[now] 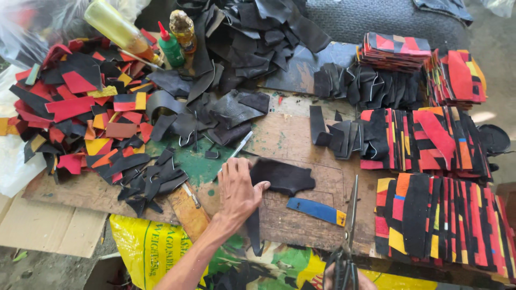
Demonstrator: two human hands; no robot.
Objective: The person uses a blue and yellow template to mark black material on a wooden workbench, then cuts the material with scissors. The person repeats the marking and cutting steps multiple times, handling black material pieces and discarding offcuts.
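Note:
My left hand [236,189] lies flat, palm down, on the left edge of a black leather piece [285,177] on the worn wooden board [293,134]. A narrow black strip [253,233] sticks out from under the hand toward me. Just right of the hand lies a blue strip with a yellow end [316,210]. Only a sliver of my right hand [365,282] shows at the bottom edge; it is closed on the handles of long scissors [350,225], whose blades point away from me, right of the blue strip.
Red, yellow and black scraps [80,107] are heaped at left, black scraps [252,37] at the back. Three glue bottles [172,48] stand behind. Stacks of patchwork strips [430,142] [446,223] fill the right. A thin metal tool [241,145] lies above the hand.

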